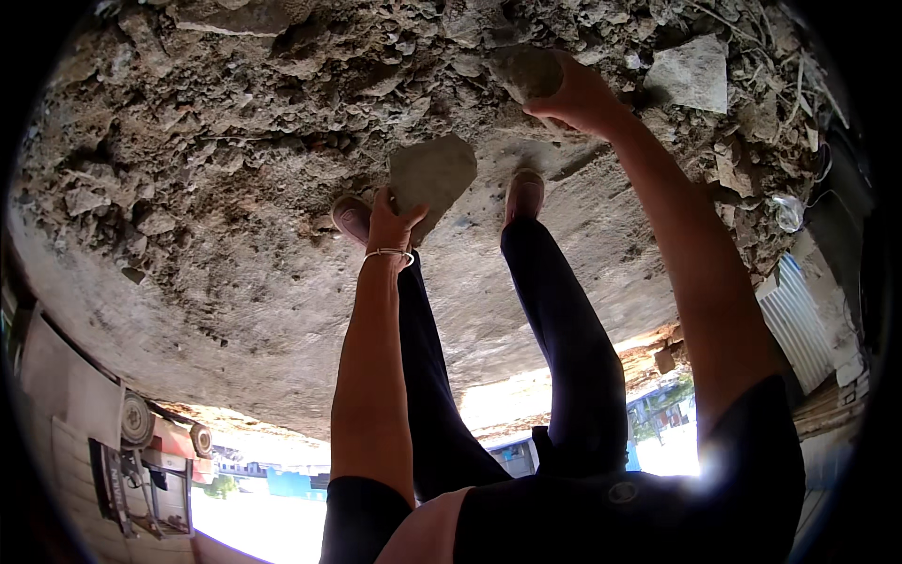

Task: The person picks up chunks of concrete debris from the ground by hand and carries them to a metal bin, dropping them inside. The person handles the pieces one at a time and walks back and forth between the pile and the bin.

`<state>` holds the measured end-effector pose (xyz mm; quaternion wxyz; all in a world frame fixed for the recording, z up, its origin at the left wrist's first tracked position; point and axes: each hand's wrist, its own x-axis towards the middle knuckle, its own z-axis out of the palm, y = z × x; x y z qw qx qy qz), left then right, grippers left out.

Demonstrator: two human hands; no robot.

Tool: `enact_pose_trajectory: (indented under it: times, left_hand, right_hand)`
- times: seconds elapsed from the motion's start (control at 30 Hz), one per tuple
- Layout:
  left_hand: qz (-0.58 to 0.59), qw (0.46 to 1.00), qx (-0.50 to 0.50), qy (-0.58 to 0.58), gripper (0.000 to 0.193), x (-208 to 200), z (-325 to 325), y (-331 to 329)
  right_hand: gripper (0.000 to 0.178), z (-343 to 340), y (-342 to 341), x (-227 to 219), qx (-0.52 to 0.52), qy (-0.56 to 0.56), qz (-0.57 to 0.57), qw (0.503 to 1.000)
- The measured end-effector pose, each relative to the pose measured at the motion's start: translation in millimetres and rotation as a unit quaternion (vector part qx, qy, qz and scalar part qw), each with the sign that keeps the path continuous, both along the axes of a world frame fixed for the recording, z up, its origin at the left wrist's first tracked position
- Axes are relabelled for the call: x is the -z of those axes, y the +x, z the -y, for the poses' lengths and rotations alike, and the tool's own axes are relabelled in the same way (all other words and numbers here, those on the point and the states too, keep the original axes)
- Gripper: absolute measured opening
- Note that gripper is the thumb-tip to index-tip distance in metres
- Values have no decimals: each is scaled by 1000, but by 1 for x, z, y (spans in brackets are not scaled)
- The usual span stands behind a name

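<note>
My left hand (390, 222), with a pale bangle on its wrist, is closed on the edge of a flat, angular grey stone slab (434, 177). The slab is held tilted above the ground, partly over my left shoe (351, 218). Farther forward and to the right, my right hand (581, 98) grips a dark, rough rock (526, 73) from its right side. That rock is at the rubble, and shadow hides whether its underside touches the ground. Some fingers of both hands are hidden by the stones.
Loose rubble (282, 103) spreads across the far ground. A pale broken slab (691, 75) lies at the far right. My right shoe (524, 195) stands on the grey concrete floor (282, 348). Corrugated sheet (795, 320) is at the right, and a wheeled machine (155, 451) at lower left.
</note>
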<state>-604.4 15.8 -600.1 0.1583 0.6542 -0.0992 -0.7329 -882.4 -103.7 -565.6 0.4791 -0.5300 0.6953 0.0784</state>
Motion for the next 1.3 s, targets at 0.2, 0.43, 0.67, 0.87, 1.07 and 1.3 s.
enact_pose_trajectory:
  times: [0.2,0.43,0.67,0.87,1.07,1.3]
  left_hand:
    - [-78,993,-83,-12,46,-65,22,-32]
    - [-239,933,-266,-31,60,-116,15,-40]
    - [-239,909,-335,-62,50,-146,-19,20]
    - [-233,910,-335,-66,48,-139,-29,29]
    - [-228,894,-385,-22,47,-147,-56,45]
    - [-267,850,-454,14,47,-193,-91,39]
  right_hand:
    - [80,-36,77,-104,16,-181,18,983]
    - [57,-65,104,-151,-166,-317,-33,933]
    - [34,-48,28,-90,87,-298,41,950]
    - [54,-73,-19,64,-197,-31,-212,957]
    - [53,-73,5,85,-195,-6,-177,965]
    - [46,-93,6,-22,7,-106,-89,990]
